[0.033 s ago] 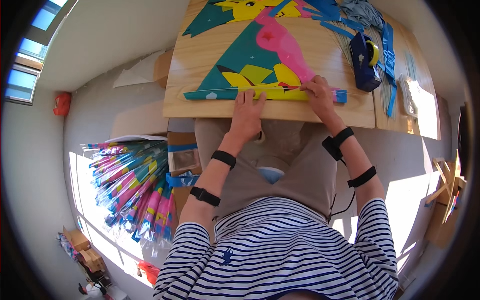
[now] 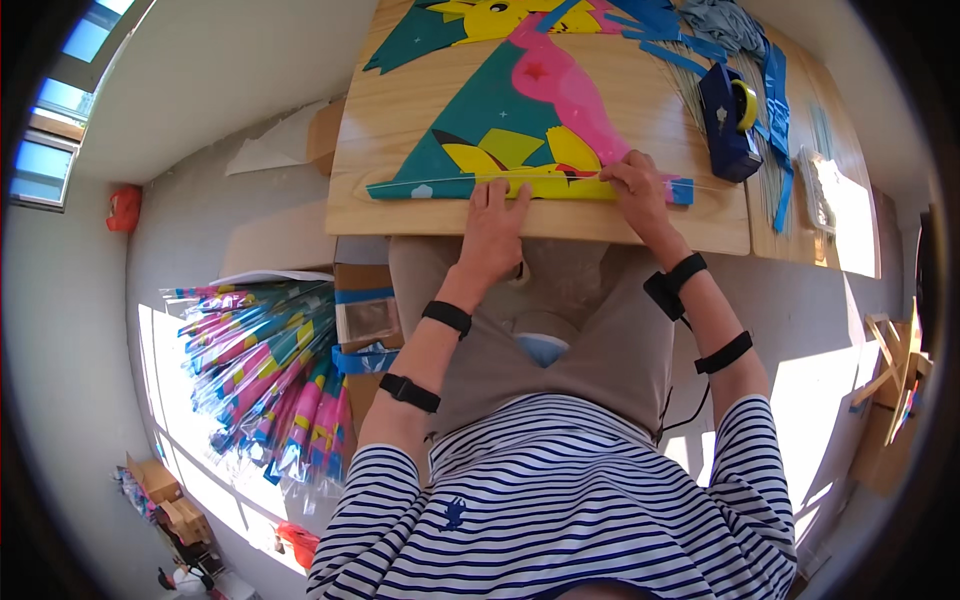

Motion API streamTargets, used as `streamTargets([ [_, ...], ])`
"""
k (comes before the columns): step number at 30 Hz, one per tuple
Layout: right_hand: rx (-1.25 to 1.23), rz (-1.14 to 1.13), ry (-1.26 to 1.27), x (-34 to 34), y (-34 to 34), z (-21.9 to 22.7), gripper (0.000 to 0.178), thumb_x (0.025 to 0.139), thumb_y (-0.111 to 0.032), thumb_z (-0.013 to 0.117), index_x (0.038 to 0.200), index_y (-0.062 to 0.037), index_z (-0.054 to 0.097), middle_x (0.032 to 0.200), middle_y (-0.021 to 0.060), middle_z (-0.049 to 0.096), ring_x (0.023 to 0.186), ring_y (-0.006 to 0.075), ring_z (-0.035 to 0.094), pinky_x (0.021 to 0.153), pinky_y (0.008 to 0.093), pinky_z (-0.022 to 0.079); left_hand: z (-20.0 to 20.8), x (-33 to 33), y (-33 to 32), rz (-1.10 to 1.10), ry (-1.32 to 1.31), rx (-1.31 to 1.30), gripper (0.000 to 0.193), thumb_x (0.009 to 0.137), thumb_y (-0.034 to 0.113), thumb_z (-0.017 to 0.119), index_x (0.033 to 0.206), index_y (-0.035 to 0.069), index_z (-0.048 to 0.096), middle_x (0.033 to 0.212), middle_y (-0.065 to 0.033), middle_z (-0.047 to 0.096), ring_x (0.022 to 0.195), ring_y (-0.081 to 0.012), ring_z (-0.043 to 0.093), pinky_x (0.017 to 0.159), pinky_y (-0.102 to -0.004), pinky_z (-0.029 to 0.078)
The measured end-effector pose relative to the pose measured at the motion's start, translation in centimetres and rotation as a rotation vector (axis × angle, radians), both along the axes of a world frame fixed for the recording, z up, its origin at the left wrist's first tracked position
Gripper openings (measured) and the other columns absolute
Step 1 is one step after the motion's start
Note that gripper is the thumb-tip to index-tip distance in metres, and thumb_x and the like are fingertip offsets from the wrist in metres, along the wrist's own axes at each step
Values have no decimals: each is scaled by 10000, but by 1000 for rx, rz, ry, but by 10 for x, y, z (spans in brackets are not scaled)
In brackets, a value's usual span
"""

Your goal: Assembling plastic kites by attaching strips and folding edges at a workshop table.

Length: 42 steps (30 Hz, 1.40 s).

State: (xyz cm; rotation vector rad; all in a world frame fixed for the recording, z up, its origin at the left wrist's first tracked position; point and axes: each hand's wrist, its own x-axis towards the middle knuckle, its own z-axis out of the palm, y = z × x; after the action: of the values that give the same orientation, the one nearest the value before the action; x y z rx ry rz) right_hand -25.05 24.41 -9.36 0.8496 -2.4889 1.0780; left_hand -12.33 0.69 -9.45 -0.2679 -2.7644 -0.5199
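Observation:
A kite sheet of thin printed fabric, green, pink and yellow, lies on the wooden table with its near edge folded into a strip. Along that strip runs a thin pale rod, reaching past the kite's right end. My left hand rests on the middle of the strip, fingers stretched out and thumb apart, pressing it. Farther right, my right hand pinches the strip between thumb and fingers. Whether the rod is also in that pinch is hidden. A second printed kite sheet lies at the far left of the tabletop.
On the right stand a dark blue tape dispenser, thin rods and a clear plastic box. Blue strips lie at the back. Several rolled kites in clear wrappers fill a space left of my legs, beside a cardboard box.

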Motion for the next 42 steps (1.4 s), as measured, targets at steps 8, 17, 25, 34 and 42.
streamTargets([
  [8,87,-1,57,-1,9,-12,98,782,-38,693,840,-107,730,849,82,578,913,314,549,784,422,451,6,-1,3,2,-49,-35,653,664,-45,619,1313,17,575,1215,-215,451,1151,-414,439,1047,-478,375],
  [17,110,-2,173,2,-2,-14,203,757,13,612,871,-112,723,874,90,587,936,320,551,829,428,450,7,-1,2,-3,-55,-96,742,604,-64,646,1336,21,561,1343,-220,432,1259,-447,385,1111,-472,353],
  [25,119,27,127,3,-7,-12,192,777,1,604,886,-99,727,870,111,585,932,327,549,831,422,458,8,-2,4,-25,-49,-108,767,602,-61,665,1355,20,540,1402,-223,413,1314,-453,362,1139,-481,336],
  [34,120,25,119,3,-6,-14,189,776,3,609,889,-108,713,884,108,581,938,324,548,823,422,464,3,-3,2,-41,-61,-98,774,610,-55,666,1369,12,532,1402,-198,439,1322,-436,385,1149,-483,330],
  [42,108,13,101,0,-11,-20,124,788,-3,642,870,-93,669,900,111,583,941,340,557,827,440,463,2,-2,0,-33,-72,-62,713,662,-42,631,1365,24,531,1394,-173,470,1330,-401,402,1156,-540,291],
])
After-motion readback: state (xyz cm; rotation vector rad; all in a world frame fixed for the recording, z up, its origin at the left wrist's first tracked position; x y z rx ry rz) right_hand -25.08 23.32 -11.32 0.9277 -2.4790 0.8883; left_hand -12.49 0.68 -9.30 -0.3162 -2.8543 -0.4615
